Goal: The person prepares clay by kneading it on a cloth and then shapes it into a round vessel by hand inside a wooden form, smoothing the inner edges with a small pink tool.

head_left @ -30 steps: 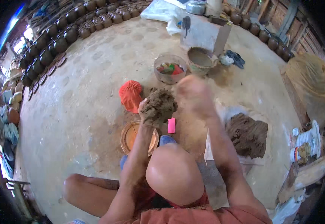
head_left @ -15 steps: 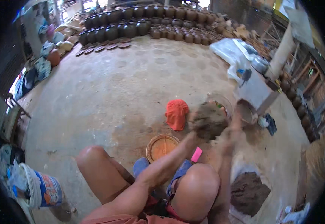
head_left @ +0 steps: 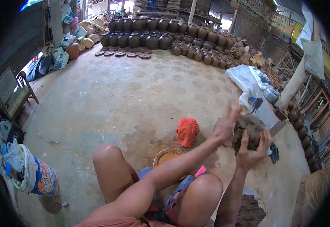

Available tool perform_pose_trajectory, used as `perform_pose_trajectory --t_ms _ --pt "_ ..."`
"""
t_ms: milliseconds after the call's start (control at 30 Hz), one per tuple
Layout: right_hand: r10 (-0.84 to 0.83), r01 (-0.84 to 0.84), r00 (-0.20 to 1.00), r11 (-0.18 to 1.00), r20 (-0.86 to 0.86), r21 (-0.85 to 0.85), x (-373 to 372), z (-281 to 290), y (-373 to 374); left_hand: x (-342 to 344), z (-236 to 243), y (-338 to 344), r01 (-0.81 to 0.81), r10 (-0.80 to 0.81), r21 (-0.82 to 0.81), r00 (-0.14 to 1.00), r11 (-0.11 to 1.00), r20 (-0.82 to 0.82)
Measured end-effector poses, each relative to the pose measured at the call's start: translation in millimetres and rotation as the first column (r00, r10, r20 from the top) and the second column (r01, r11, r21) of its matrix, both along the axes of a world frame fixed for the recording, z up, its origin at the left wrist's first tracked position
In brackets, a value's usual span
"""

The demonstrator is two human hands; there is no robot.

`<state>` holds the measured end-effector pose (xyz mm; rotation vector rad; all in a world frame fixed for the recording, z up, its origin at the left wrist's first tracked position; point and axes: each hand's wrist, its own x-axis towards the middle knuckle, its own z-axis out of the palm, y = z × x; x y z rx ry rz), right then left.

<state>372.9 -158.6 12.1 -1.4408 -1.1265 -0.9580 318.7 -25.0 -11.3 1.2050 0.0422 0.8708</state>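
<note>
A lump of grey-brown clay (head_left: 253, 126) is up in front of me on the right. My right hand (head_left: 251, 148) grips it from below and the right side, fingers bent up around it. Against or just beside its left side is my left hand (head_left: 225, 125), fingers stretched and spread, slightly blurred; whether it touches the clay I cannot tell. Near my feet lies a round, rimmed orange-brown disc (head_left: 164, 156), partly behind my left forearm. A red cap (head_left: 187, 132) rests on the floor beyond it. A darker heap of clay (head_left: 251, 212) sits by my right forearm.
A pink flat piece (head_left: 200, 171) lies by my right knee. At left stands a white bucket (head_left: 30, 170) with plastic in it. Rows of dark clay pots (head_left: 134, 39) line the back, with flat discs (head_left: 132, 55) before them. Plastic sheeting (head_left: 244, 77) and a metal pot (head_left: 271, 94) are at right.
The clay lump has moved with my hands to the right. My left hand's fingers now show spread beside it, and the right hand's grip shows clearly. The whole view has shifted.
</note>
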Motion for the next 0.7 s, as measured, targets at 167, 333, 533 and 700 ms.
perform_pose_trajectory --t_ms 167,333,533,700 --pt "0.193 -0.15 0.972 0.949 0.136 -0.277 -30.8 30.3 0.5 -2.8 4.9 3.3 0.081 -0.001 -0.236 0.947 0.968 0.32" --pt "0.524 -0.635 0.762 0.722 -0.38 -0.275 26.6 83.4 -24.2 -85.5 16.7 28.5 0.502 -0.268 -0.349 0.798 0.792 0.539" --pt "0.889 -0.77 0.239 0.418 -0.39 0.482 25.4 91.7 7.3 -76.3 42.9 -0.9 0.314 -0.157 -0.343 0.896 0.885 0.415" --pt "0.632 -0.672 0.736 0.726 -0.241 -0.148 -58.0 124.6 54.2 -107.1 48.2 27.8 0.477 -0.309 -0.113 0.713 0.871 0.629"
